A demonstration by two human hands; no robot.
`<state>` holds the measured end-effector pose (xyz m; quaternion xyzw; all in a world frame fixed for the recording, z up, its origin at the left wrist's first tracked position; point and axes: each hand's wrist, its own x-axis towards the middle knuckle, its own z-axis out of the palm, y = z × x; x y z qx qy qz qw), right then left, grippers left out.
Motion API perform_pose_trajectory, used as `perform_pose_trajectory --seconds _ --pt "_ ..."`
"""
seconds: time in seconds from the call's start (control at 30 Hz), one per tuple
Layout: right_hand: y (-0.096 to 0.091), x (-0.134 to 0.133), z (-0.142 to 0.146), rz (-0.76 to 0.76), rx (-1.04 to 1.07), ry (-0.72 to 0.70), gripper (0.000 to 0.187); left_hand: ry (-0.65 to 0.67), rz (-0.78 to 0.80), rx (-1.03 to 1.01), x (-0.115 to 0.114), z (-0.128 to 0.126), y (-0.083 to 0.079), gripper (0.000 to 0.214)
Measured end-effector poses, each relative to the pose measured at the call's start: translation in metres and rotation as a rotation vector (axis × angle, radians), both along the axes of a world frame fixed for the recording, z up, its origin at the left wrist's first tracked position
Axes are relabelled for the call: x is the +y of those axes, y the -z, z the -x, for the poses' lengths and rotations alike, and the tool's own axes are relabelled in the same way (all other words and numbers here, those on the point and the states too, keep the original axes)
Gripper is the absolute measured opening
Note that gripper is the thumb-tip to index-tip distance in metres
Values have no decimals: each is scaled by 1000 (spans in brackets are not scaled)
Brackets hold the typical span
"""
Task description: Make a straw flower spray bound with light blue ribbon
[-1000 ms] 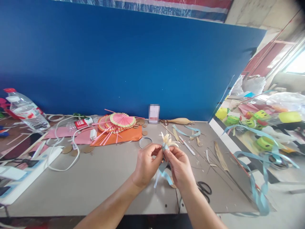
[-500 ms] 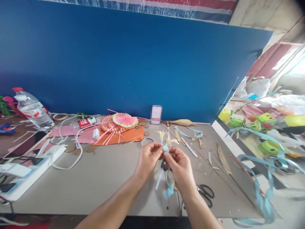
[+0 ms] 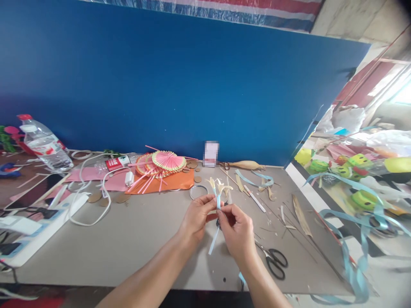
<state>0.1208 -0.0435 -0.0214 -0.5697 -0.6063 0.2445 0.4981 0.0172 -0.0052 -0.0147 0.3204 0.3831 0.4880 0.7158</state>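
And here, above the middle of the worktop (image 3: 138, 248), toward its near edge, is the pale flower (image 3: 221, 188), petals up! The left hand (image 3: 199, 215) has its grip closed on the blue stem (image 3: 218, 202) just below the petals; the right hand (image 3: 238, 229) pinches it right there too, thumb and fingers together. A pale blue strip (image 3: 214, 242) dangles beneath.

Look around the grey surface: scissors (image 3: 269, 256) lie by the near edge, beyond the right wrist; a dried leaf (image 3: 301, 214) rests toward the right edge. Over that edge spills a long blue ribbon (image 3: 362, 273), curling downward. At the far edge a blurred white card (image 3: 211, 154) stands before the tall blue panel (image 3: 192, 77). Left of it, pink pleated fans (image 3: 168, 159) sit on an orange sheet (image 3: 183, 182). The power strip (image 3: 54, 234) fills the left edge, with plastic bottles (image 3: 48, 147) up by the far left corner. Daylight pours in from the window (image 3: 403, 90), over heaped clutter on the right!
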Motion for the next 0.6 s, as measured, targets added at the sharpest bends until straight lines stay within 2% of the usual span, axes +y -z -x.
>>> perform_pose_trajectory --seconds 0.13,0.33,0.6 --pt "-2 0 -1 -32 -45 -14 14 -10 -32 34 1 0 2 17" --pt "-5 -15 6 118 -26 -123 15 -46 -124 83 -1 -2 8 15" --pt "-10 -22 19 133 -150 -187 11 -27 37 78 -4 -7 17 21"
